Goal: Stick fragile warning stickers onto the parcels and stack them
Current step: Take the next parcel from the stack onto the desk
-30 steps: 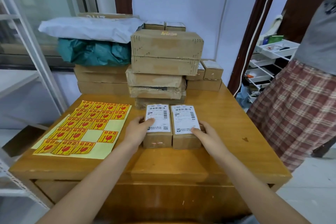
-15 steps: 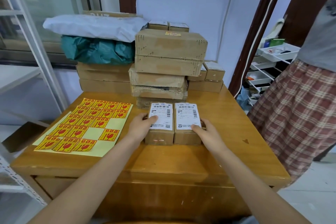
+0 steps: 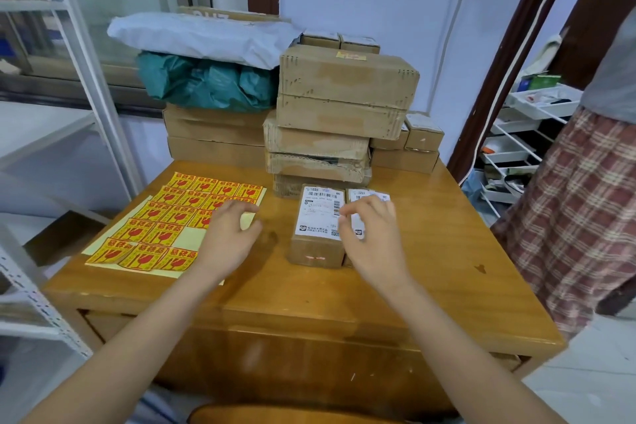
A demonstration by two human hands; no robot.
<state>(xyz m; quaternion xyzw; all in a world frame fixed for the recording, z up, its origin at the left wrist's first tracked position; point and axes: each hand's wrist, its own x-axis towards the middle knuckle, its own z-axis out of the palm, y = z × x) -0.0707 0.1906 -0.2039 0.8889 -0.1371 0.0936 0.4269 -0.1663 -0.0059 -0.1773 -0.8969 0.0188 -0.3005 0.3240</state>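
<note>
Stickering is judged not yet begun: two labelled parcels (image 3: 318, 224) lie unstickered mid-worktop (image 3: 430, 272). Over the sticker sheet (image 3: 165, 227) at the left edge, left hand (image 3: 229, 237) hovers, fingers loose, empty; right hand (image 3: 373, 237) likewise above the parcels.

The scene is lit evenly and brightly by soft daylight, which seems to enter from the window (image 3: 103, 10) at the left. Only weak shadows are cast under the hands on the table (image 3: 309, 303), where a mild sheen is seen. Both hands are slightly blurred by motion. Straight lines are bent near the edges by the wide-angle lens, and corners are stretched
</note>
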